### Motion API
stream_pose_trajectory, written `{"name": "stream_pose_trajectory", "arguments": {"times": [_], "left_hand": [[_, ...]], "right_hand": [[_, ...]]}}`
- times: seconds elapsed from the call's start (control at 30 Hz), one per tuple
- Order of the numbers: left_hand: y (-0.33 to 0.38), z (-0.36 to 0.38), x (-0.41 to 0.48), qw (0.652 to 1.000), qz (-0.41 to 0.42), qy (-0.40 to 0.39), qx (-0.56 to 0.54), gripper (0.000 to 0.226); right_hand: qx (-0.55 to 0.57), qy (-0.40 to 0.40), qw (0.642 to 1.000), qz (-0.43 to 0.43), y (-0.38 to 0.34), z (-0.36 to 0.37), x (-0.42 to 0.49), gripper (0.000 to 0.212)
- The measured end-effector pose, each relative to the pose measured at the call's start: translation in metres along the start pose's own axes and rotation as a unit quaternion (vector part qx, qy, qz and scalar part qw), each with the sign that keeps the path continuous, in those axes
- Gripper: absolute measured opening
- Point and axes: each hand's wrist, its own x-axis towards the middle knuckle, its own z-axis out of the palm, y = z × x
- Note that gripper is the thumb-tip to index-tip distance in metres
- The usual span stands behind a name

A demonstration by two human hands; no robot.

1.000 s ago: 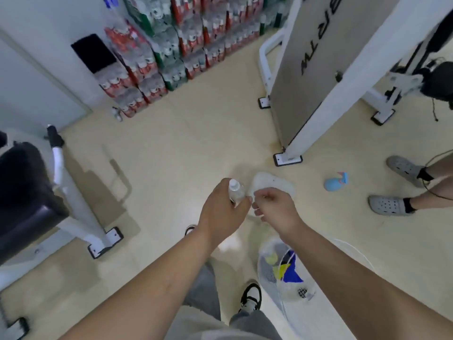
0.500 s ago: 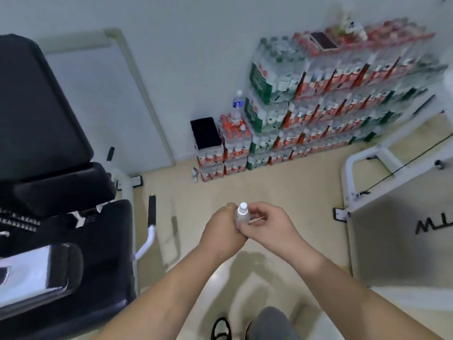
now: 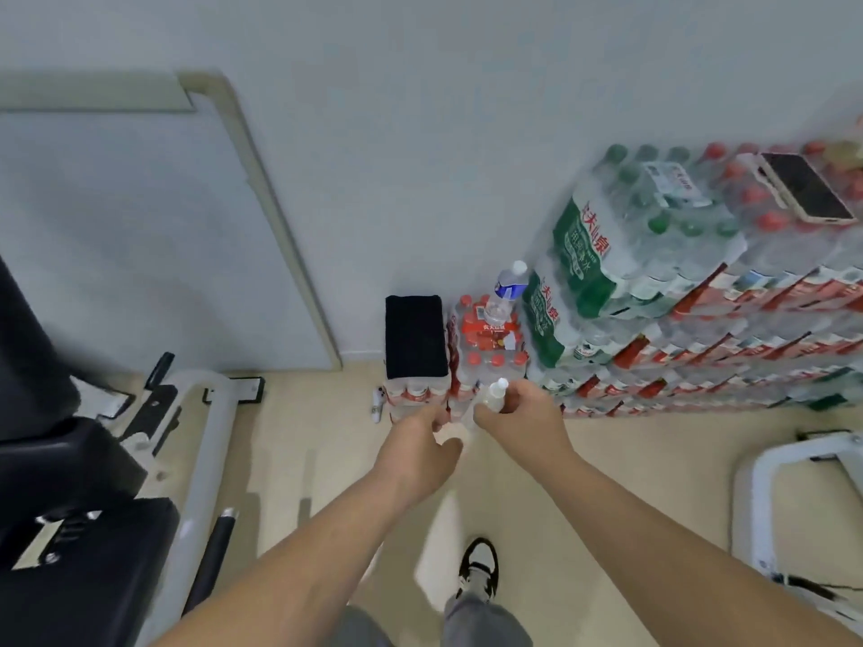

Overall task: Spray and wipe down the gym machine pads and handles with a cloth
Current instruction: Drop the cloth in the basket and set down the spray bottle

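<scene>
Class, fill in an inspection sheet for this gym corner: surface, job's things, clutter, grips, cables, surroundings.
Surface: beige floor, smooth.
Job's things: spray bottle upright in the right hand; gym machine with black pads at left; cloth not clearly seen.
Clutter: stacked water packs against the wall; phone lying on top; loose bottle on a lower pack; black folded item on another.
Grips: right hand grips the spray bottle; left hand close beside it, contents unclear.
Cables: nothing seen.
Surroundings: white wall; white machine frame at right.
</scene>
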Motion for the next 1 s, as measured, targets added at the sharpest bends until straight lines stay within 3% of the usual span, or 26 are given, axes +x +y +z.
{"name": "stream_pose_trajectory", "arguments": {"times": [0.23,0.47,0.6,0.8,1.0], "left_hand": [[-0.024,0.019,0.137,0.999,-0.034,-0.017,0.021,0.028],[-0.041,0.033,0.259,0.999,0.006,-0.020,0.025,0.009],[-0.055,0.044,0.291,0.999,0.016,-0.037,0.016,0.004],[-0.064,0.039,0.311,0.998,0.013,-0.056,0.008,0.018],[-0.065,0.035,0.311,0.998,-0.013,-0.054,-0.013,0.023]], "right_hand": [[0.015,0.057,0.997,0.058,0.059,0.019,0.172,0.023],[-0.006,0.093,0.993,0.071,0.111,0.057,0.308,0.024],[-0.029,0.100,0.992,0.076,0.134,0.077,0.338,0.029],[-0.043,0.097,0.993,0.056,0.135,0.087,0.355,0.034],[-0.026,0.110,0.990,0.088,0.135,0.092,0.353,0.046]]}}
